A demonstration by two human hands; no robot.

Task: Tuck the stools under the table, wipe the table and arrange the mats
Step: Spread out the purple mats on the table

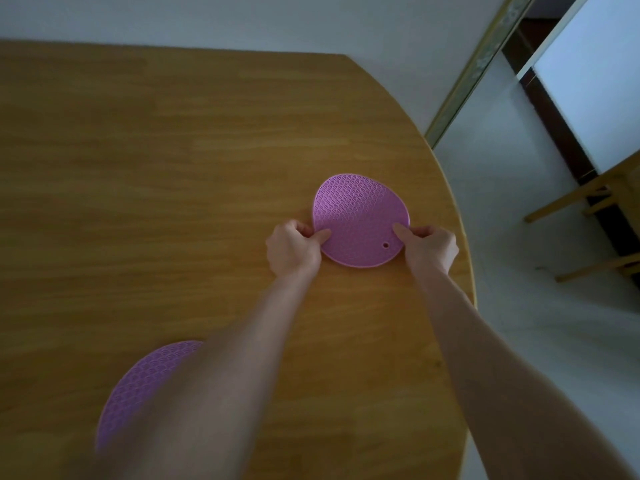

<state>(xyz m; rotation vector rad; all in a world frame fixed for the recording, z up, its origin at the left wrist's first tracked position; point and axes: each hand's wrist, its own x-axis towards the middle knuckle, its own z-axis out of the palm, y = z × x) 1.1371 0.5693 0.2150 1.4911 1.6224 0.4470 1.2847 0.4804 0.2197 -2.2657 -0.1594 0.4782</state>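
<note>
Round scale-embossed purple mat (360, 213), woodgrain table (173, 168)

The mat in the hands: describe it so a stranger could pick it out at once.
On the wooden table, look near its curved right edge. A round purple mat lies there, its near rim pinched by the left hand and right hand. Unlike the other purple mat, half hidden under the left forearm, it shows a small hole.
</note>
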